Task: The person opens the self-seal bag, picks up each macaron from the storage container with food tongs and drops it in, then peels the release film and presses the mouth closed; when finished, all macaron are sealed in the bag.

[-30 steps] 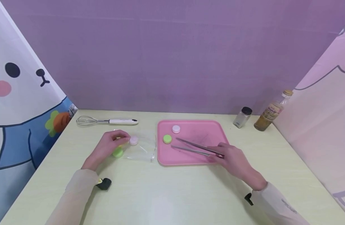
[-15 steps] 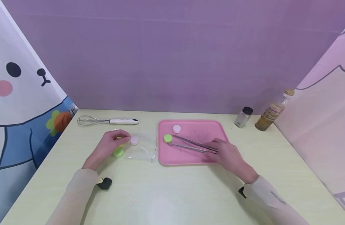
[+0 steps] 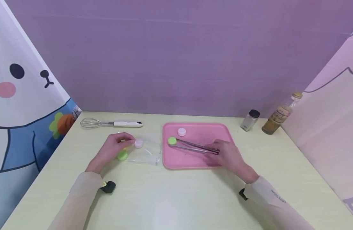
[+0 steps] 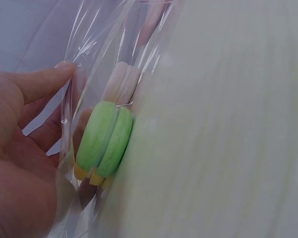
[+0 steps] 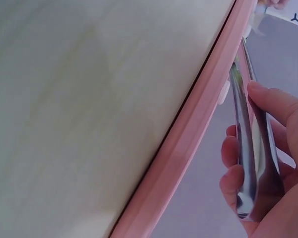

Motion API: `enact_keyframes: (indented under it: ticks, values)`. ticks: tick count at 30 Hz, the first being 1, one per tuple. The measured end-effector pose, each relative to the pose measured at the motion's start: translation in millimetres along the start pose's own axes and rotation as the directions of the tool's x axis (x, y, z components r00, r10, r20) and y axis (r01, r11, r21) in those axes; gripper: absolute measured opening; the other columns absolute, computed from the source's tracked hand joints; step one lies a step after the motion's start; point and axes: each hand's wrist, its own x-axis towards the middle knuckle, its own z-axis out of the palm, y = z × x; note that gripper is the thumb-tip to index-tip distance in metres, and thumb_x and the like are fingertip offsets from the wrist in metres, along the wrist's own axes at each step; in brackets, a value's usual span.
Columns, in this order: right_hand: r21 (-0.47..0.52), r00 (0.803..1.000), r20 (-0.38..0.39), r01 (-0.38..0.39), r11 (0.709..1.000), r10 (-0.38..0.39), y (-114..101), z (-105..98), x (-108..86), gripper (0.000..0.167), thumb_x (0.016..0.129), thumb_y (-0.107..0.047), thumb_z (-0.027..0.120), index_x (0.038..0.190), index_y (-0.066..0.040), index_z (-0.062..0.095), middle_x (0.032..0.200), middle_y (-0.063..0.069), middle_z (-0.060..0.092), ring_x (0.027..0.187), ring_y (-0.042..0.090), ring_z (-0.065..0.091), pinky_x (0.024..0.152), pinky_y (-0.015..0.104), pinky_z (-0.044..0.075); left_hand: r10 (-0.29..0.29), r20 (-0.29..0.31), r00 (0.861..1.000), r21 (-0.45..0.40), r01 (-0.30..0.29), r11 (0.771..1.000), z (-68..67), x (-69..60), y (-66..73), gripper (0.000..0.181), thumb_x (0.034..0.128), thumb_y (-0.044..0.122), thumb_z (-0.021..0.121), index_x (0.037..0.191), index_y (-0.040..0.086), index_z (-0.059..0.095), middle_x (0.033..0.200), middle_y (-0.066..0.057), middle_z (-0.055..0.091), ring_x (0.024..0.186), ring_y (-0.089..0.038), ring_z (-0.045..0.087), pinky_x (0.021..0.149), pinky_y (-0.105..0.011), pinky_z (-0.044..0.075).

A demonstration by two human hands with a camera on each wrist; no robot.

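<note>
head view: tongs (image 3: 200, 146) in right hand (image 3: 229, 158), illegible label (image 3: 281, 114) on bottle (image 3: 270, 126)

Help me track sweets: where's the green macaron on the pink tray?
In the head view, the green macaron sits by the left edge of the pink tray, lower in view than the pale pink macaron, with the metal tongs at it.

A purple backdrop (image 3: 176, 64) rises behind the pale table (image 3: 170, 198).
</note>
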Motion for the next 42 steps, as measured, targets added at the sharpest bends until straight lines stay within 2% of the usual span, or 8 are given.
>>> enact_keyframes:
  ticks: [14,20,26,29,34,42]
  values:
    - [-0.018,0.999,-0.028,-0.039,0.999,0.038,-1,-4,-9.5,0.027,0.08,-0.024,0.087,0.106,-0.018,0.082,0.078,-0.01,0.056,0.066,0.007,0.045,0.057,0.028,0.042,-0.011,-0.002,1.0,-0.006,0.011,1.0,0.8,1.1,-1.4,0.022,0.0992,0.023,0.068,0.114,0.008,0.073,0.118,-0.008,0.068,0.11,-0.025,0.057,0.096,-0.041,0.043]
    - [-0.012,0.998,-0.063,-0.013,1.0,0.012,-4,-8,-14.5,0.029,0.078,-0.027,0.088,0.105,-0.017,0.082,0.081,-0.01,0.059,0.066,0.007,0.046,0.058,0.028,0.043,-0.012,0.0,1.0,0.001,0.012,1.0,0.5,0.3,0.6,0.021,0.0992,0.023,0.068,0.114,0.009,0.073,0.119,-0.007,0.069,0.109,-0.024,0.057,0.096,-0.041,0.043]
    - [0.044,0.996,-0.085,0.039,0.998,-0.035,-13,-12,-14.3,0.032,0.077,-0.027,0.09,0.105,-0.016,0.081,0.083,-0.01,0.063,0.067,0.006,0.051,0.059,0.027,0.046,-0.017,0.006,1.0,-0.011,0.017,1.0,-0.9,-2.2,3.6,0.024,0.0993,0.024,0.068,0.116,0.008,0.073,0.12,-0.007,0.068,0.11,-0.024,0.056,0.096,-0.039,0.043]
    - [0.08,0.995,-0.081,0.066,0.995,-0.059,-19,-12,-12.6,0.033,0.077,-0.026,0.09,0.107,-0.014,0.081,0.088,-0.008,0.068,0.072,0.007,0.056,0.064,0.028,0.049,-0.018,0.008,1.0,-0.01,0.018,1.0,-0.9,-2.7,4.7,0.024,0.0994,0.024,0.068,0.117,0.007,0.072,0.12,-0.008,0.068,0.11,-0.024,0.056,0.096,-0.039,0.043]
    - [0.086,0.993,-0.057,0.108,0.99,-0.103,-31,-8,-7.6,0.033,0.079,-0.029,0.089,0.108,-0.016,0.081,0.095,-0.007,0.072,0.08,0.008,0.062,0.069,0.028,0.051,-0.019,0.002,1.0,-0.003,0.019,1.0,-0.6,-1.7,5.4,0.023,0.0998,0.023,0.067,0.116,0.006,0.072,0.12,-0.008,0.068,0.11,-0.025,0.056,0.096,-0.041,0.043]
    - [0.055,0.99,0.014,0.138,0.989,-0.139,-56,9,6.9,0.036,0.081,-0.036,0.086,0.112,-0.018,0.079,0.101,-0.005,0.074,0.089,0.01,0.065,0.077,0.03,0.053,-0.015,0.0,1.0,0.005,0.015,1.0,-0.3,-0.6,2.4,0.022,0.0996,0.022,0.068,0.115,0.006,0.072,0.119,-0.008,0.068,0.109,-0.025,0.057,0.095,-0.04,0.043]
